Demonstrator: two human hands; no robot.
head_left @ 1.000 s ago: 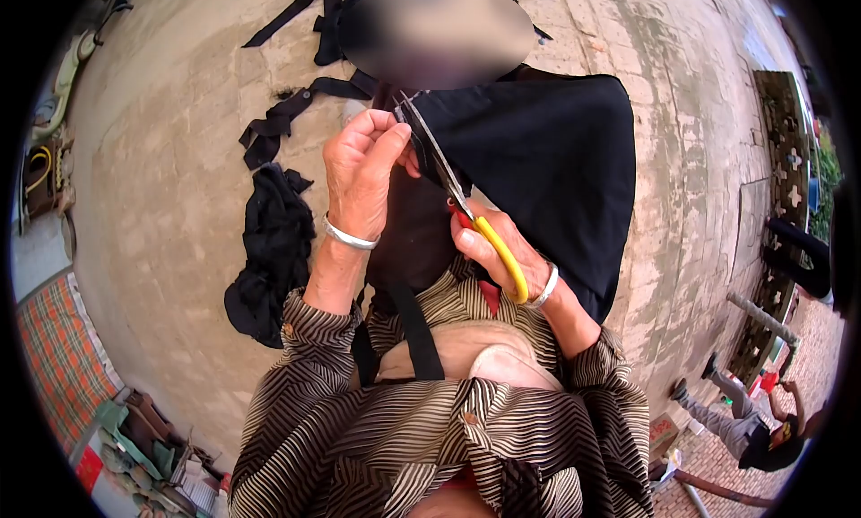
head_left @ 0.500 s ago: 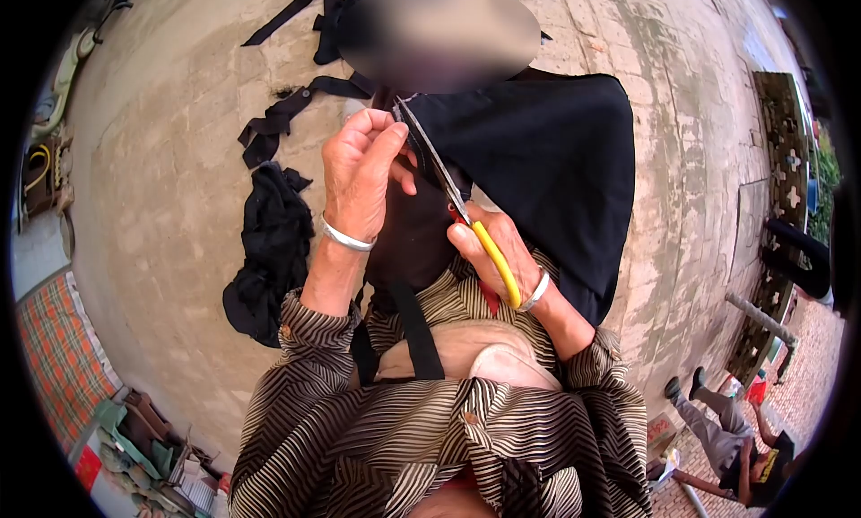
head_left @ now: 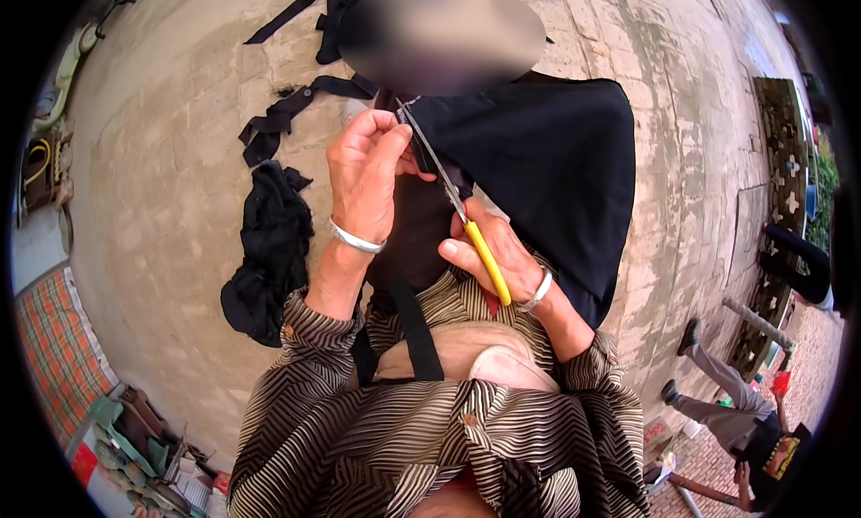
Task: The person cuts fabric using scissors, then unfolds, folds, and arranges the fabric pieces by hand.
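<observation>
My left hand [head_left: 366,173] pinches the edge of a dark cloth between thumb and fingers, close to the scissor tips. Yellow-handled scissors [head_left: 487,263] are in my right hand [head_left: 504,253], with their blades pointing up and left toward the pinched edge. The blades look nearly closed beside the left fingertips. A large black cloth [head_left: 556,150] spreads from the blades to the right and hangs down past my right wrist. Brown cloth [head_left: 411,226] lies between my hands, over my lap. A blurred oval hides the area above the blades.
Black strips [head_left: 269,123] and a crumpled black cloth [head_left: 267,249] lie on the paved ground [head_left: 170,204] to the left. A checked cloth [head_left: 63,356] is at the far left. Another person [head_left: 735,410] is at the lower right, near a pole [head_left: 760,324].
The scissors' handles have swung slightly left and down with my right hand, and the blades have drawn closer together. My left hand keeps its pinch. The other person's legs and body have shifted.
</observation>
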